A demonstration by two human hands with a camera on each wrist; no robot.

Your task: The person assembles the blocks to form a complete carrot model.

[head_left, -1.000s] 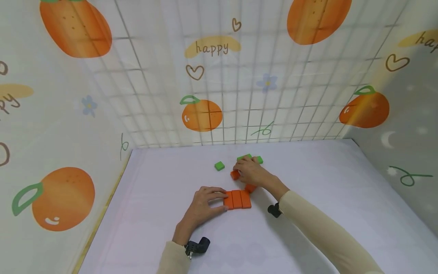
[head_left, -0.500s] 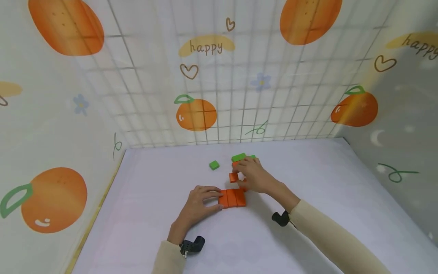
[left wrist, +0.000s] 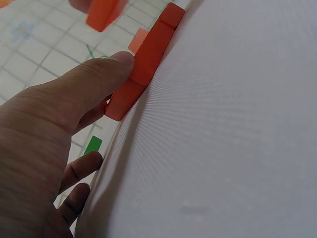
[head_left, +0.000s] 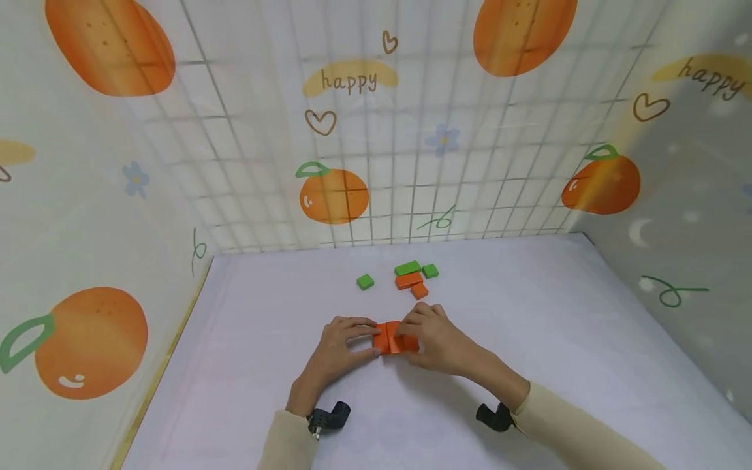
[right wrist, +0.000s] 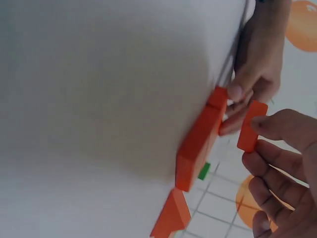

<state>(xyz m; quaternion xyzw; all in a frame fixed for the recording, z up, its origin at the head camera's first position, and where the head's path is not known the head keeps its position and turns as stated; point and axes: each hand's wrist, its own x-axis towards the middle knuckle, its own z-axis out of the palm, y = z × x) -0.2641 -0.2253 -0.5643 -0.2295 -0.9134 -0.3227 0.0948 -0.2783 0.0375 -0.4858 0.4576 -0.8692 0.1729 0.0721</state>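
Several flat orange blocks stand side by side in a row on the white table. My left hand grips the row's left end between thumb and fingers; the left wrist view shows the thumb against the near side of the orange row. My right hand is over the row's right part, hiding some of it. In the right wrist view it pinches a small orange block between thumb and fingers, held just above the row. A wedge-shaped orange block lies past the row's end in that view.
Behind the hands lie a long orange block and a small orange block. Near them are a long green block and two small green blocks, one on the right and one on the left. A patterned curtain hangs behind.
My right hand has picked up a small orange block from behind the row and come nearer, over the row. The green and orange blocks it covered now show. My left hand stays at the row.
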